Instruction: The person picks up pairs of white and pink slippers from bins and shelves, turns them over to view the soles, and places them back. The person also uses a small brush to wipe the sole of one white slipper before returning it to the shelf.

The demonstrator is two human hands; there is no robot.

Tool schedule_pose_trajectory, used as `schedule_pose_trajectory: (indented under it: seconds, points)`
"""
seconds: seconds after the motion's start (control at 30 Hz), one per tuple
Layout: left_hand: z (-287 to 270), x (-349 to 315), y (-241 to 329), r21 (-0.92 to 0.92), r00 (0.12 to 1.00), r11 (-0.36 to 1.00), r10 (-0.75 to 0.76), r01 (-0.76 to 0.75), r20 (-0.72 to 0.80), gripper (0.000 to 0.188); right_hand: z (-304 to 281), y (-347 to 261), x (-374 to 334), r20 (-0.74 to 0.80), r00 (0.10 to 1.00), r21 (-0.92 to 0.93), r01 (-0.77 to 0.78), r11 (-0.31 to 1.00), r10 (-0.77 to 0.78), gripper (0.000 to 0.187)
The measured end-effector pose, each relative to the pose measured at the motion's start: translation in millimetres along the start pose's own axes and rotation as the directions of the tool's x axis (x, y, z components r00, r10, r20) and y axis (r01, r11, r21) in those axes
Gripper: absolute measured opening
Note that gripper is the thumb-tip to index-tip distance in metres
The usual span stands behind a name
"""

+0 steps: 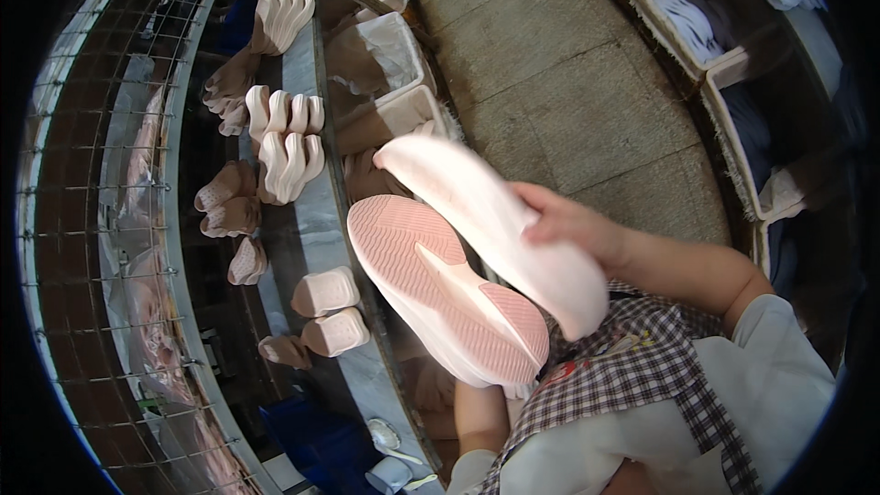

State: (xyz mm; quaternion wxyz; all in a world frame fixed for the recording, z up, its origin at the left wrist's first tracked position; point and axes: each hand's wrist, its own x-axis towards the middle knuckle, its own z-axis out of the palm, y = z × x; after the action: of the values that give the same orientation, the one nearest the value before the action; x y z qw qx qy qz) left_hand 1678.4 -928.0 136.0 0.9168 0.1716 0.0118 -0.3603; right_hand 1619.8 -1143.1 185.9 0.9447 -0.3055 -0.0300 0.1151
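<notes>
The fingers [550, 220] of the right hand [573, 229] are curled over the edge of a long, pale pink foam shoe sole [495, 229], thumb on one side and the others on the far side, so they are pinching it near its heel end. This sole is held on its edge and tilted, with the smooth side turned toward the camera, probably so that its surface can be looked at.

Just below it, and touching it along one side, is a second shoe sole with a pink ribbed tread and a white middle band [449, 298]. It is turned tread up. The left hand is hidden under it (only the left forearm [481, 417] shows at the lower edge), so I cannot tell how those fingers stand, but this sole seems to rest on them.

Going down in size from the surroundings: a stone floor [568, 82] fills the upper middle, and white fabric-lined bins [733, 119] stand along the right. On the left a long, curved grey counter [307, 238] carries more soles. A group of cream soles standing upright [286, 142] is packed close together, likely to save room. Nearer, two small pink heel pieces [330, 312] lie side by side, well apart from the hands.
</notes>
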Motion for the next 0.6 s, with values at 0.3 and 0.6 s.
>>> schedule_pose_trajectory:
  seconds: [0.3,0.6]
  points:
    - [-10,15,13,-0.087,0.982,0.996,0.0,0.017,0.189,0.062,-27,37,7,-0.053,0.998,0.159,-0.023,0.987,0.032,0.071]
    - [-13,-1,9,-0.298,0.933,0.954,0.092,0.016,0.347,0.06,-61,58,0,0.087,0.993,0.704,-0.115,0.701,0.076,0.06]
